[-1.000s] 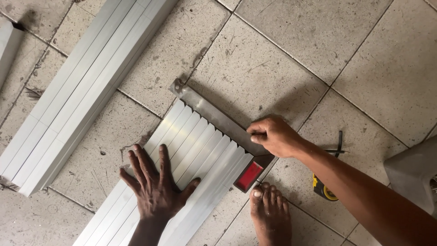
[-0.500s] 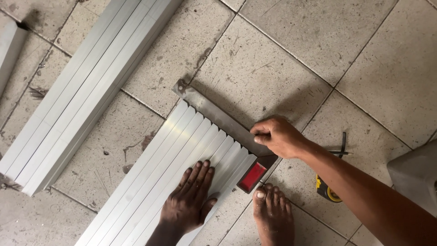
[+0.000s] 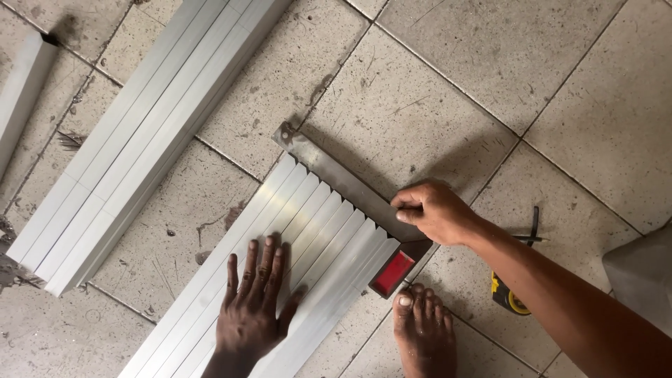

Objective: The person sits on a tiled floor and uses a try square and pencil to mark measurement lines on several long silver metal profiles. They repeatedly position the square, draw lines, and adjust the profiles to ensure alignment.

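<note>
Several silver metal strips lie side by side on the tiled floor, their ends stepped along a steel try square with a red handle block. My left hand presses flat on the strips, fingers together. My right hand pinches the square's blade near the handle, holding it against the strip ends. My bare foot rests just below the red block.
A second bundle of long silver strips lies diagonally at the upper left, with one more piece at the far left. A yellow tape measure and a dark tool lie by my right forearm. A grey object is at the right edge.
My left hand slid down the strips and its spread fingers closed together. The right hand stays on the square; the view has shifted slightly.
</note>
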